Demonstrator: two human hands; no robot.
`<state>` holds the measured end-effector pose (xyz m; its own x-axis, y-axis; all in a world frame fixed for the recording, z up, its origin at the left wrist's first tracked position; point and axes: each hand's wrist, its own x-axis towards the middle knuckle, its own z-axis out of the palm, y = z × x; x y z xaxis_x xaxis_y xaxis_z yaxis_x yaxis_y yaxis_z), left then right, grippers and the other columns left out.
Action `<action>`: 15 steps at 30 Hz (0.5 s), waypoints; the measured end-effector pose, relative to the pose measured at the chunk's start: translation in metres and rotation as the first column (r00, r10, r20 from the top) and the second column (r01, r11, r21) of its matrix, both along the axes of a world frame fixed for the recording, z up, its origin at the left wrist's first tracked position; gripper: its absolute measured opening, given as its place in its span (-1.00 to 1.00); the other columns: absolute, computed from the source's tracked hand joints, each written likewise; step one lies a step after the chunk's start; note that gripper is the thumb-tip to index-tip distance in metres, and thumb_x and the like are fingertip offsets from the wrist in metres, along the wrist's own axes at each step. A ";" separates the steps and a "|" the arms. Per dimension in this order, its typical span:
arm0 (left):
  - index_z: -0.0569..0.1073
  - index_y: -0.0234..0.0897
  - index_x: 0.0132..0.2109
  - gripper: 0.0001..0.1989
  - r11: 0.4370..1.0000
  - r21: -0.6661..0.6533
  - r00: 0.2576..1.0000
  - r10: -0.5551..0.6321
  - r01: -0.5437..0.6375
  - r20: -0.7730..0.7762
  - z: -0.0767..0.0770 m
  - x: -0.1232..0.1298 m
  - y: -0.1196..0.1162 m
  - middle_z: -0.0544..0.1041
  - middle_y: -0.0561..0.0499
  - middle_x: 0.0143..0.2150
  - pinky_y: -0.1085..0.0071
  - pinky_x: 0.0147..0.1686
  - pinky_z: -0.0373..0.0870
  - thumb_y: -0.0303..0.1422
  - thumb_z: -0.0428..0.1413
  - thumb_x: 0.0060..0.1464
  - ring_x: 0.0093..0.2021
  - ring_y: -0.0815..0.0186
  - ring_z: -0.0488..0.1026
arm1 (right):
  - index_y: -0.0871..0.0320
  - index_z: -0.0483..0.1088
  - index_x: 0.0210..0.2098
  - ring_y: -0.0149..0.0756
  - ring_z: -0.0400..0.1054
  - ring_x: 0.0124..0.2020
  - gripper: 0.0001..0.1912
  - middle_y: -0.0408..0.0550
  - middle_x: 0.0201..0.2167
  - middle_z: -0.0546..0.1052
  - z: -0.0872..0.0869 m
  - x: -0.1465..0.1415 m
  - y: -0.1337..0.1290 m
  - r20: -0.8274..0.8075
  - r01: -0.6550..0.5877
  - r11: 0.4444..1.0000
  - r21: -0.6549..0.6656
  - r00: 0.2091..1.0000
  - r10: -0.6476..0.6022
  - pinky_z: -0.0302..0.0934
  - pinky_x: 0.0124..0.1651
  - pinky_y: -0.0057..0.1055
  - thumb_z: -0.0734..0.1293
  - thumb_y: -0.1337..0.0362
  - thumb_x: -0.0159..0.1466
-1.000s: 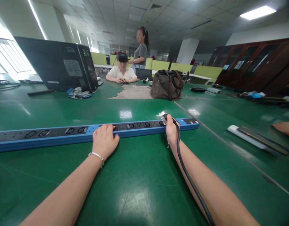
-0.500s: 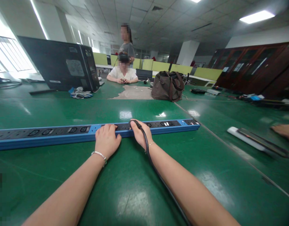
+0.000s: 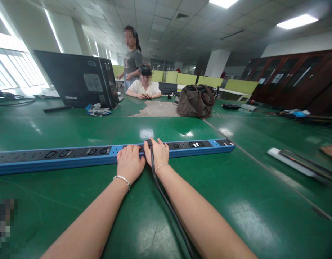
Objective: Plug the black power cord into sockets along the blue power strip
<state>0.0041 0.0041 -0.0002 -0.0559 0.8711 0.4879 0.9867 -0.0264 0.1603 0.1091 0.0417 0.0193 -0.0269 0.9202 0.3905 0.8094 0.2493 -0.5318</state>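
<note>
A long blue power strip (image 3: 60,166) with black sockets lies across the green table, reaching past the left edge of the picture. My left hand (image 3: 130,162) is laid over its middle, fingers curled across the top and thumb at the near side. Right beside it, my right hand (image 3: 160,155) grips a black power plug (image 3: 148,142) held at the strip's sockets. From the plug a thick black cable (image 3: 167,205) runs down toward me between my forearms. The plug's socket end is hidden, so whether it sits in a socket I cannot tell.
Beyond the strip stand a black computer case (image 3: 74,81), gloves (image 3: 98,110) and a brown bag (image 3: 195,102). A white and black bar (image 3: 290,163) lies at right. One person sits across the table (image 3: 168,126), another stands behind. Someone's hand (image 3: 330,151) shows at the right edge.
My right hand has shifted left along the strip with the plug, closer to my left hand. The view has turned slightly left. The standing person has moved left.
</note>
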 end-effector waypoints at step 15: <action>0.42 -0.28 -0.10 -0.71 1.000 0.022 1.000 0.000 0.000 0.007 -0.001 0.000 0.001 0.45 -0.14 -0.13 0.15 0.00 0.19 -0.27 -0.05 0.08 -0.05 0.08 0.36 | 0.14 0.37 0.06 -0.17 0.31 0.09 -0.57 0.05 -0.07 0.54 -0.010 -0.007 -0.003 0.009 0.082 0.994 0.076 0.996 -0.083 -0.08 0.22 -0.13 0.10 0.08 0.34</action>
<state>0.0045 0.0054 -0.0017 -0.0595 0.8600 0.5068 0.9856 -0.0300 0.1665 0.1022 0.0389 0.0089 0.0428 0.8875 0.4587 0.8352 0.2202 -0.5040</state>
